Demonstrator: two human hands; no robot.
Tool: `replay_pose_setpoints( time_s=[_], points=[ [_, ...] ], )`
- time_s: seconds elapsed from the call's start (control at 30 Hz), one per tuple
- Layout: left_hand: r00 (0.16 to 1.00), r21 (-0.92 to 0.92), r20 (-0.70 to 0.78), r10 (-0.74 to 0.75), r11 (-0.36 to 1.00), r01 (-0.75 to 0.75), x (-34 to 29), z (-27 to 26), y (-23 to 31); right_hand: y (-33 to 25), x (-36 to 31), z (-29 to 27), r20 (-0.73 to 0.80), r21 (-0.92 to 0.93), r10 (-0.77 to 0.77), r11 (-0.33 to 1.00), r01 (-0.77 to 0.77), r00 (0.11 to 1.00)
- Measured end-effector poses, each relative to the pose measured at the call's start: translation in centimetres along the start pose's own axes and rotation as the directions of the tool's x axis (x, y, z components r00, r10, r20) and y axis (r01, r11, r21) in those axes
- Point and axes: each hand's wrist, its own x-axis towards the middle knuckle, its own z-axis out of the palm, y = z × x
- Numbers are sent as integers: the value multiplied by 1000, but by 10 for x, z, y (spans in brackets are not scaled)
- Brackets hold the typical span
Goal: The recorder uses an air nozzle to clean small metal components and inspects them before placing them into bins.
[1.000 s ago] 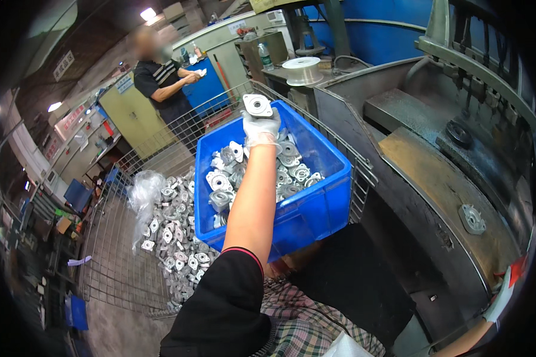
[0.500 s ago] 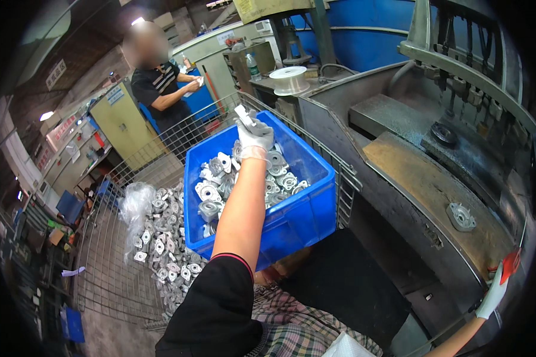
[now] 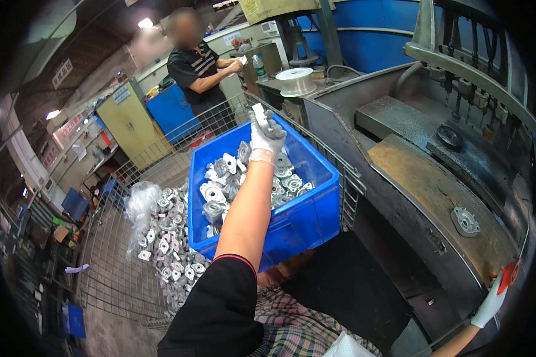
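"Metal casting (image 3: 260, 113)?"
"Near the far rim of the blue bin (image 3: 304, 229); I see the left hand (image 3: 267, 135) clamped on it. Probably stiff, light, maybe slick; best held by its edges."
"Right hand (image 3: 491, 304)?"
"Right of the bin, against a red piece (image 3: 507, 277); can't tell the grip."
"Obstacles?"
"Loose castings (image 3: 212, 192) inside bin, wire cage (image 3: 351, 199) beside it."

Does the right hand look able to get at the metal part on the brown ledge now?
Probably yes: the right hand is at the red object nearby, and only bare brown ledge shows between that and the metal part.
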Motion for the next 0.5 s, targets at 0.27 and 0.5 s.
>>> replay_pose_setpoints(
  time_s=[0.27, 0.5],
  points=[
    [988, -67, -148, 32, 997, -43, 9, -2, -9, -1, -6, 3, -44, -15, -113, 994, 112, 993],
    [997, -157, -43, -67, 986, 59, 29, -14, -24, -6, -9, -2, 44, -39, -39, 998, 40, 998]
  ],
)
